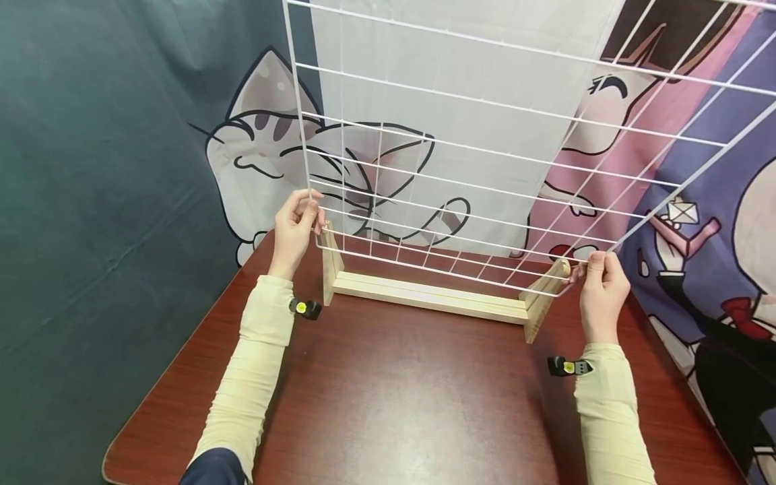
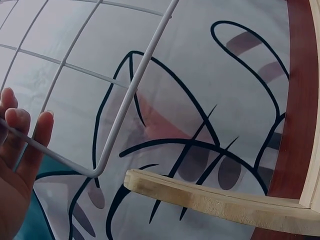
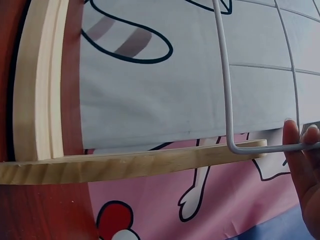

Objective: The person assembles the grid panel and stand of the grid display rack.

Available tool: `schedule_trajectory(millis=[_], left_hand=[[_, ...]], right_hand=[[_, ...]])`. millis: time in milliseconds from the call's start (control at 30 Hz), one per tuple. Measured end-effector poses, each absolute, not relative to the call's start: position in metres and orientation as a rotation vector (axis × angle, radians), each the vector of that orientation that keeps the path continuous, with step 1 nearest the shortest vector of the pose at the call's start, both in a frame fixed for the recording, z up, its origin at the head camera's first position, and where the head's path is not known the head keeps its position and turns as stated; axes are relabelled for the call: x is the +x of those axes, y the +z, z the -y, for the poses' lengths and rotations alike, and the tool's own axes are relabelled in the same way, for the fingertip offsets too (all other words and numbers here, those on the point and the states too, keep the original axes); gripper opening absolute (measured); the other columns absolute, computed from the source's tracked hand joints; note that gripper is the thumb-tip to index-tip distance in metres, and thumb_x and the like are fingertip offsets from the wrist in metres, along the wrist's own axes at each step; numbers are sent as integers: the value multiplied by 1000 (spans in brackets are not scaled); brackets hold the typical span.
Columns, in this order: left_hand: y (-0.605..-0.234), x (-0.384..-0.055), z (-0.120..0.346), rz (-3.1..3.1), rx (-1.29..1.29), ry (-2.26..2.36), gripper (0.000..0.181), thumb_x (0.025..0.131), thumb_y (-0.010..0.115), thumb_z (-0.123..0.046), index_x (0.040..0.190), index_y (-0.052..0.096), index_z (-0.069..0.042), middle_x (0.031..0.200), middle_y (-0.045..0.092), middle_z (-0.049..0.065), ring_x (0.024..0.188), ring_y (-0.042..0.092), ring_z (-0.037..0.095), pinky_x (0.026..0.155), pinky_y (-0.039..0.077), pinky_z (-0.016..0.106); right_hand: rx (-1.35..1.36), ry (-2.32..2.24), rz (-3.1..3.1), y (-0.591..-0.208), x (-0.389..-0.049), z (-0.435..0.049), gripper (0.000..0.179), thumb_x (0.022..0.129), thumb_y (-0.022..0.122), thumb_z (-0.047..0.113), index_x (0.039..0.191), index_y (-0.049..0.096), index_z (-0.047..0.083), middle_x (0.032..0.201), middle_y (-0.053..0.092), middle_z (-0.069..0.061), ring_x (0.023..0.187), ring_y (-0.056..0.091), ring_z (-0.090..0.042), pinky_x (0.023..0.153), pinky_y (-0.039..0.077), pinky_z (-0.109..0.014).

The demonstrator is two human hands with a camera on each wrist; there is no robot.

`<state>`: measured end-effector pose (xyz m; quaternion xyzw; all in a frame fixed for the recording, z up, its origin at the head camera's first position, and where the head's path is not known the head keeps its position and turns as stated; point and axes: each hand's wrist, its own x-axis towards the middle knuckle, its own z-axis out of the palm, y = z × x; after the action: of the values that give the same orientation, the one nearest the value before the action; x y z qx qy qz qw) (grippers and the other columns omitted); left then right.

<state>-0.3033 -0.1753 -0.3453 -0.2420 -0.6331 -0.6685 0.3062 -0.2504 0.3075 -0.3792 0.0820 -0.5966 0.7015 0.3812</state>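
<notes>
Only the head view shows both hands point(image 1: 294, 225).

In my head view the light is bright and even, apparently from above; a whitish glare spreads over the near middle of the tabletop point(image 1: 418, 431), and a soft shadow lies beside the right sleeve point(image 1: 609, 411). Thin bars of the wire grid point(image 1: 481, 100) fade against the pale backdrop point(image 1: 461, 67). Both wrist views reach me dimmer and greyer, brighter toward the grid's side. In the right wrist view, lens distortion bows the wooden stand point(image 3: 50, 75). I see no marked motion blur.
</notes>
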Motion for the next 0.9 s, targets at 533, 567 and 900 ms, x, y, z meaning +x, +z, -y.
schedule_trajectory(millis=[533,567,900], left_hand=[[-336,-321,172,1721,-585,-1741,21,99,48,-5,106,49,14,61,50,-2,56,48,10,54,46,20],[-335,-323,172,1723,-580,-1742,20,99,47,-5,106,49,14,61,49,-2,56,48,10,54,46,20],[-325,-328,171,1673,-568,-1821,18,99,48,-9,103,49,9,61,45,-1,58,46,11,57,51,22]], right_hand=[[247,1735,1559,-363,-265,-310,21,98,51,17,81,56,7,65,51,-2,57,54,-10,57,50,-17],[247,1730,1565,-362,-266,-309,21,99,50,17,80,56,9,65,50,-2,57,55,-10,57,49,-17],[210,1614,1620,-346,-271,-305,23,100,49,18,78,57,16,62,49,2,52,53,-5,54,48,-15]])
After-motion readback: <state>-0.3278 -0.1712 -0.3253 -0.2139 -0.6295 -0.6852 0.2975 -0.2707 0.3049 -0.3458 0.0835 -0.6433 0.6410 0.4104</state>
